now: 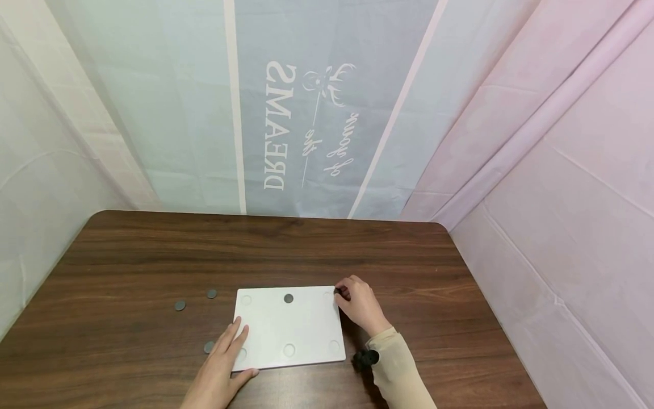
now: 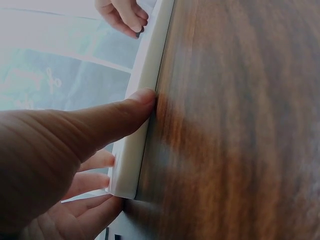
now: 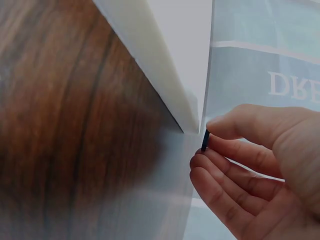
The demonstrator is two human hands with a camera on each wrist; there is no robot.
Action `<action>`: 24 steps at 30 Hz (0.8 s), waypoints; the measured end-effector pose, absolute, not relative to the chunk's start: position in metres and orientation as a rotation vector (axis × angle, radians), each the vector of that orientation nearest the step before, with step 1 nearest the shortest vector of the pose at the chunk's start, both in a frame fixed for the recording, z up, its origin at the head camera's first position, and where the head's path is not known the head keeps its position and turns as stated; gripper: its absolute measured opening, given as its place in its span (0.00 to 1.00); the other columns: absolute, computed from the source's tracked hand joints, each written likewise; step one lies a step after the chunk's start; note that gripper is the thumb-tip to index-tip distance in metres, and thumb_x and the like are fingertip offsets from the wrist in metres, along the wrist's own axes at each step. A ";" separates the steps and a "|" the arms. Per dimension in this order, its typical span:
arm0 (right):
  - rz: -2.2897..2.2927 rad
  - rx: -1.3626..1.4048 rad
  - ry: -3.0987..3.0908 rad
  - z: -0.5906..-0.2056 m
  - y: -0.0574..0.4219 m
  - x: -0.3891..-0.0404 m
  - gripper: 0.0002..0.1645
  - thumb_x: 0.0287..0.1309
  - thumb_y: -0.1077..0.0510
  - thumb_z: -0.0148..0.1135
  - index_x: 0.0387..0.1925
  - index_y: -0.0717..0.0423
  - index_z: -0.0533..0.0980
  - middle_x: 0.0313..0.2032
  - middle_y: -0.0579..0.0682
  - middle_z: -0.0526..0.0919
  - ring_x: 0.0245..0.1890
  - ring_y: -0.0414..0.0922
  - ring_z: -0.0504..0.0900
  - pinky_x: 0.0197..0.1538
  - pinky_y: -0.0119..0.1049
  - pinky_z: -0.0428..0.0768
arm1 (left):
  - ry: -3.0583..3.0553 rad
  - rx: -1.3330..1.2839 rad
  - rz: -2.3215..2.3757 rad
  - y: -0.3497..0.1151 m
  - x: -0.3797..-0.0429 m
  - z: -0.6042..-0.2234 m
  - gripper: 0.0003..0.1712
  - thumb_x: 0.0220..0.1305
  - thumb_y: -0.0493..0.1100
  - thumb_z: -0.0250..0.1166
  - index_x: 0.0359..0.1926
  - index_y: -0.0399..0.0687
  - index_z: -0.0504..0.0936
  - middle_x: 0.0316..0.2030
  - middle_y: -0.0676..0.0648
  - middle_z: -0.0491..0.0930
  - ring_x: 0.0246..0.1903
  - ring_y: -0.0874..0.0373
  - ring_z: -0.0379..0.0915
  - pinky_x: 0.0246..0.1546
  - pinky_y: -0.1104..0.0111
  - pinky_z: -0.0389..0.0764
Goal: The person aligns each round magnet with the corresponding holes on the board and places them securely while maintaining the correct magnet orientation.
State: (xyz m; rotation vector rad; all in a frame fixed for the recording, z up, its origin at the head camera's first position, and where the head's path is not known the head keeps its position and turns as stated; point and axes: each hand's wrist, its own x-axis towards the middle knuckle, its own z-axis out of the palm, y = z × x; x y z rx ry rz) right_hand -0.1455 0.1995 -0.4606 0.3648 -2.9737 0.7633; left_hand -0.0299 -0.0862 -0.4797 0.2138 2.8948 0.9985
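Observation:
A white rectangular board (image 1: 306,329) with round recesses lies on the table. One dark grey disc (image 1: 288,298) sits in its far middle recess. My left hand (image 1: 219,366) rests at the board's near left corner, fingers extended along the left side and thumb (image 2: 142,97) against the front edge. At the far right corner, my right hand (image 1: 361,304) pinches a small dark disc (image 3: 205,140) between thumb and fingertips. The right wrist view has this disc edge-on, beside the board's corner. Whether it touches the board I cannot tell.
Left of the board, two loose grey discs (image 1: 180,305) lie on the brown wooden table (image 1: 153,255). Another disc (image 1: 209,347) is close to my left fingers. A black device (image 1: 365,359) sits at the right wrist. Printed curtains (image 1: 317,113) hang beyond the table.

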 end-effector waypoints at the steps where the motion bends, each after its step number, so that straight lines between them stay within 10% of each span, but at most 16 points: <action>1: 0.762 0.370 -2.976 -0.461 0.199 -0.145 0.08 0.53 0.60 0.63 0.36 0.57 0.80 0.31 0.48 0.78 0.30 0.38 0.78 0.31 0.27 0.78 | 2.895 0.212 1.000 -0.086 -0.030 -0.480 0.44 0.43 0.49 0.74 0.61 0.37 0.69 0.67 0.39 0.58 0.65 0.38 0.56 0.55 0.45 0.71; 24: 0.704 0.438 -2.984 -0.463 0.184 -0.142 0.07 0.52 0.57 0.65 0.35 0.54 0.81 0.31 0.47 0.78 0.29 0.37 0.78 0.30 0.26 0.76 | 2.939 0.234 1.013 -0.085 -0.029 -0.481 0.43 0.42 0.48 0.75 0.60 0.35 0.70 0.67 0.38 0.60 0.64 0.39 0.58 0.54 0.47 0.73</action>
